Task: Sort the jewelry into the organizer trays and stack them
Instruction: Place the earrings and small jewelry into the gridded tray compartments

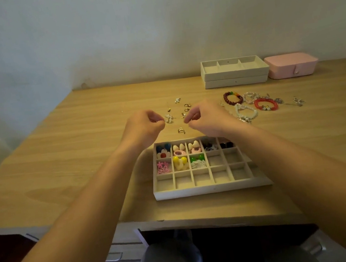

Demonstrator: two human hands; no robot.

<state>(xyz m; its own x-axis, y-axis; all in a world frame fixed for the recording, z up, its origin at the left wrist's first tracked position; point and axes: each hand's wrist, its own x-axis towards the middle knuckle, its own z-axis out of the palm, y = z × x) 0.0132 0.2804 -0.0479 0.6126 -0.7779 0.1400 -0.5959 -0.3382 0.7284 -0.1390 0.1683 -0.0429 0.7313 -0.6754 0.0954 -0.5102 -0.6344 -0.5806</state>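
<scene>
A white gridded organizer tray [210, 188] lies near the desk's front edge; its two back rows hold colourful earrings, its front row is bare. Above the desk behind the tray, my left hand [145, 124] pinches a small silver earring [168, 119] between curled fingers. My right hand [204, 118] hovers beside it with thumb and finger pinched; what it holds is too small to tell. Small gold and silver earrings [184, 109] lie scattered between and behind my hands, and a gold ring piece [181, 130] lies just below them.
Two stacked white trays [235, 74] stand at the back right, beside a pink jewelry box [291, 65]. Beaded bracelets [232, 97] in dark red, red [265, 104] and white [246, 112] lie right of my hands. The desk's wooden top [72, 157] stretches left; drawers sit below.
</scene>
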